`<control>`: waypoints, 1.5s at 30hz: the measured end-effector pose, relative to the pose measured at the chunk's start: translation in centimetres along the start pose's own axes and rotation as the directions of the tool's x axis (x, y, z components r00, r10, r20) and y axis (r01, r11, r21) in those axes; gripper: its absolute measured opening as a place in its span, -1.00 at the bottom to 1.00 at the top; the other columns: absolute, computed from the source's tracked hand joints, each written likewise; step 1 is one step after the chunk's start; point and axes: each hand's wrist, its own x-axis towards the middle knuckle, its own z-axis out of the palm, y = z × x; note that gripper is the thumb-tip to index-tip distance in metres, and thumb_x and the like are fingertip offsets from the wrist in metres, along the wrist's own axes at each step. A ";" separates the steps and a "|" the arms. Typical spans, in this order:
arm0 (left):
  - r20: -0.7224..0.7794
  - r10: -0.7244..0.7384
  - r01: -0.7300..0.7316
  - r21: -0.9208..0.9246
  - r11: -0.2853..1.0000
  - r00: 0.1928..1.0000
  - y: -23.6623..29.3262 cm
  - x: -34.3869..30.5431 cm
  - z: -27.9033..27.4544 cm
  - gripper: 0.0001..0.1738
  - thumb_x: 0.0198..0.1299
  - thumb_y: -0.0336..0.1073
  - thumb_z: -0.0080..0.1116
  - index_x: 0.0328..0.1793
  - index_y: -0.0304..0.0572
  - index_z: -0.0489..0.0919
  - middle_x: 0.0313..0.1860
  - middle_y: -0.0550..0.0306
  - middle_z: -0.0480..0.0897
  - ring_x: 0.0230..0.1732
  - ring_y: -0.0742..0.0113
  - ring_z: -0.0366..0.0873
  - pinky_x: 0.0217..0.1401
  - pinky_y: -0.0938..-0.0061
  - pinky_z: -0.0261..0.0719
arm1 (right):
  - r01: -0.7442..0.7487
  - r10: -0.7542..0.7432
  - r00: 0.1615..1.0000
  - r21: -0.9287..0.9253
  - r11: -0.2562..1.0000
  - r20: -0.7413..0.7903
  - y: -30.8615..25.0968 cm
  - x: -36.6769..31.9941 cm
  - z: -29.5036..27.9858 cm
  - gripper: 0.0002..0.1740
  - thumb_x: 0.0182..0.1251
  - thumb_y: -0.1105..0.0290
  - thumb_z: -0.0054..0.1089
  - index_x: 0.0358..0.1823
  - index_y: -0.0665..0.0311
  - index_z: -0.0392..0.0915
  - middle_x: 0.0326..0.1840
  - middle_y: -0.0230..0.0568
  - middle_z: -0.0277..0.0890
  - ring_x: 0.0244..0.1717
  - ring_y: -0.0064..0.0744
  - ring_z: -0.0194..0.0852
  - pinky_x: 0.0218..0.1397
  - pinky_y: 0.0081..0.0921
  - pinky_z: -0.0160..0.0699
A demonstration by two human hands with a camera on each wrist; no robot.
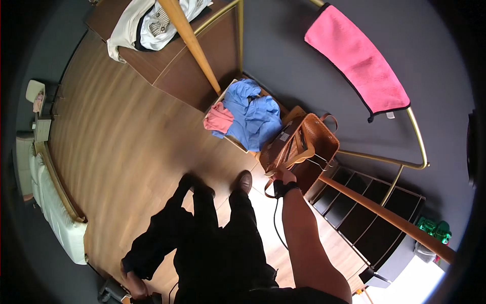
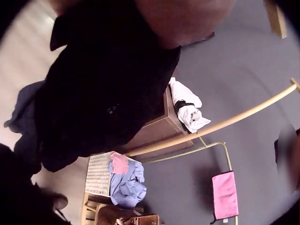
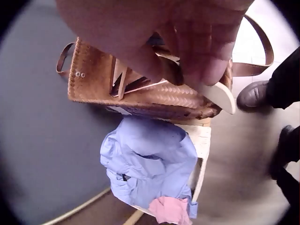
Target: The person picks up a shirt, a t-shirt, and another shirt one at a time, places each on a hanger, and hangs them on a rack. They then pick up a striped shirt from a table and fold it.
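Observation:
My right hand (image 1: 284, 176) grips a wooden clothes hanger (image 3: 222, 96) at the mouth of a brown woven leather bag (image 1: 329, 139). Its fingers curl over the wood, and one rounded pale end sticks out past them in the right wrist view. A metal hook and more hanger wood show inside the bag. Low by my left side, my left hand (image 1: 132, 282) holds a black garment (image 2: 103, 89), which hangs down in folds beside my leg. Right beside the bag, a pale woven basket (image 2: 97, 174) holds a crumpled blue shirt (image 1: 253, 114) and a pink cloth (image 1: 218, 118).
A gold rail with a pink towel (image 1: 357, 58) stands against the grey wall. A wooden pole (image 1: 190, 40) slants past a brown cabinet (image 1: 202, 71) with white clothing (image 1: 164, 23) on top. At the right is a black shelf rack (image 1: 364, 213); a bed (image 1: 53, 197) stands far left.

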 end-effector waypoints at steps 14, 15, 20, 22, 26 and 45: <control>0.102 0.056 -0.041 -0.140 0.989 0.993 3.0 0.7 2.1 -0.64 0.34 -0.41 0.01 0.25 -0.25 0.45 0.09 0.09 0.59 0.10 0.31 0.57 0.20 0.45 0.53 | 0.234 -0.243 0.970 0.376 0.896 -0.023 -6.7 -10.5 -2.0 -0.81 0.45 0.37 0.10 -0.28 0.35 0.54 -0.40 -0.21 0.57 -0.38 -0.32 0.59 -0.31 -0.41 0.65; 0.140 0.135 -0.118 -0.119 0.986 0.981 4.0 0.4 2.9 -0.64 0.28 -0.45 0.02 0.21 -0.21 0.46 0.02 0.14 0.57 0.05 0.34 0.56 0.15 0.47 0.53 | 0.261 -0.274 0.961 0.450 0.854 -0.037 -6.3 -12.0 -2.3 -0.85 0.43 0.42 0.11 -0.29 0.35 0.54 -0.39 -0.21 0.58 -0.36 -0.32 0.59 -0.28 -0.41 0.66; 0.252 0.298 -0.264 -0.159 0.951 0.921 9.4 0.0 5.8 -0.60 0.11 -0.60 0.05 0.09 -0.11 0.42 -0.17 0.29 0.47 -0.13 0.50 0.44 -0.04 0.61 0.43 | 0.195 -0.325 0.918 0.455 0.869 0.227 -5.9 -23.5 -3.4 -0.95 0.32 0.47 0.21 -0.32 0.25 0.55 -0.36 -0.30 0.60 -0.25 -0.39 0.60 -0.10 -0.50 0.70; 0.247 0.430 -0.376 -0.238 0.896 0.868 9.3 1.9 6.3 -0.53 0.10 -0.64 0.06 0.14 -0.09 0.38 -0.23 0.35 0.42 -0.20 0.56 0.37 -0.08 0.64 0.34 | 0.143 -0.290 0.918 0.455 0.879 0.271 -5.2 -26.5 -4.2 -0.95 0.29 0.46 0.23 -0.26 0.26 0.58 -0.34 -0.32 0.61 -0.24 -0.40 0.61 -0.11 -0.54 0.69; 0.235 0.556 -0.484 -0.303 0.821 0.797 12.5 2.8 7.3 -0.48 0.07 -0.67 0.05 0.18 -0.11 0.37 -0.25 0.35 0.38 -0.22 0.55 0.36 -0.14 0.67 0.32 | 0.151 -0.282 0.833 0.295 0.943 0.476 -5.8 -34.1 -4.1 -0.72 0.29 0.40 0.19 -0.02 0.38 0.51 -0.33 -0.24 0.58 -0.36 -0.38 0.60 -0.14 -0.51 0.68; 0.252 0.892 -0.892 -0.167 0.421 0.374 28.0 -0.1 6.9 -0.65 0.16 -0.37 0.23 0.10 -0.19 0.56 -0.26 -0.02 0.73 -0.20 0.18 0.74 -0.10 0.38 0.64 | 0.641 -0.482 0.362 0.162 0.750 0.798 -12.5 -45.3 6.6 -0.73 0.42 0.33 0.17 0.06 0.29 0.53 -0.35 -0.28 0.56 -0.41 -0.45 0.50 -0.30 -0.53 0.53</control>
